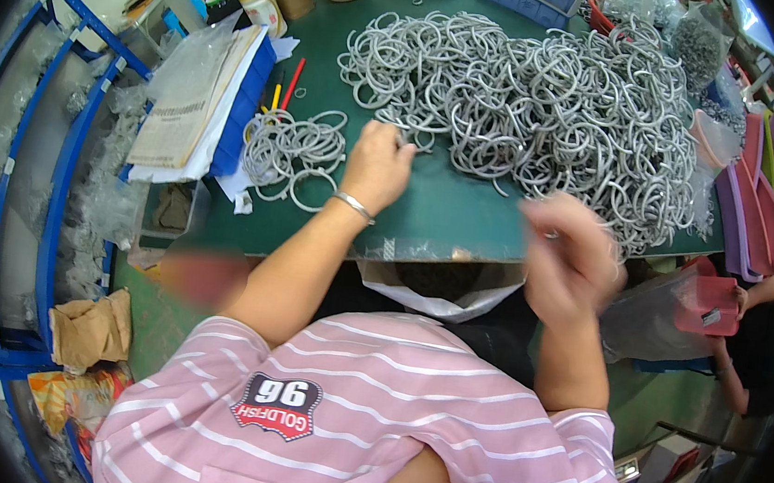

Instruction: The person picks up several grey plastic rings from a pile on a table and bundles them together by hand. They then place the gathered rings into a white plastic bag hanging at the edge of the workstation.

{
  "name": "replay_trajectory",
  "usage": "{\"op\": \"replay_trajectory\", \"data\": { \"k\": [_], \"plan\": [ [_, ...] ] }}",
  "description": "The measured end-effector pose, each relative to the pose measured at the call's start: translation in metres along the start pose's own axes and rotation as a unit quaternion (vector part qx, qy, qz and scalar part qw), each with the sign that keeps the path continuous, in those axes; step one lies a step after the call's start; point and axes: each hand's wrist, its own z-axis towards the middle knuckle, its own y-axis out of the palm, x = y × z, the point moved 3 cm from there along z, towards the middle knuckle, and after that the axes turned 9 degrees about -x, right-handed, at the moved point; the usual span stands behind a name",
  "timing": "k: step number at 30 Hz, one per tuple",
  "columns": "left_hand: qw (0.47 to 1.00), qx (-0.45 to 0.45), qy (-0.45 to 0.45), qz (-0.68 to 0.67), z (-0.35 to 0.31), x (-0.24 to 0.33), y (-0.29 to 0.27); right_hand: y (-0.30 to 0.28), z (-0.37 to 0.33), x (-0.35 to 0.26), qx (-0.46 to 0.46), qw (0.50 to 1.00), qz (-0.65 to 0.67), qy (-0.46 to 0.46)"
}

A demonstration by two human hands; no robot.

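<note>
A large heap of grey metal rings [549, 108] covers the middle and right of the green table [446, 210]. My left hand [378, 168], with a metal bracelet at its wrist, is closed at the heap's near left edge. Its fingertips pinch a grey ring [423, 142], partly hidden by the fingers. Left of this hand lies a smaller group of rings [293, 151]. At the table's front edge, my right hand [573, 259] is smeared by motion, with its fingers bent. Whether anything is in it does not show.
A blue tray [240, 106] with papers stands at left, near red and yellow pens [293, 83]. An open white bag [437, 302] hangs below the table edge. Blue shelving [64, 164] is at left. At right, another person's hands hold a pink bin [709, 305].
</note>
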Motion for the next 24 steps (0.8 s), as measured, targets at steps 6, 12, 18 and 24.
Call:
{"op": "replay_trajectory", "data": {
  "k": [6,12,18,24],
  "plan": [
    [0.983,-0.044,-0.130,-0.122,-0.032,-0.039,0.009,0.059,-0.091,0.085,-0.097,0.967,-0.235,0.014],
    [0.990,-0.019,-0.129,-0.056,-0.039,-0.028,0.010,0.066,-0.095,0.087,-0.067,0.955,-0.289,-0.002],
    [0.990,-0.008,-0.130,-0.055,-0.040,-0.025,0.010,0.069,-0.099,0.090,-0.063,0.946,-0.317,-0.001],
    [0.994,0.024,-0.094,-0.043,-0.041,-0.028,0.012,0.071,-0.096,0.088,-0.064,0.942,-0.329,-0.011]
  ]
}}
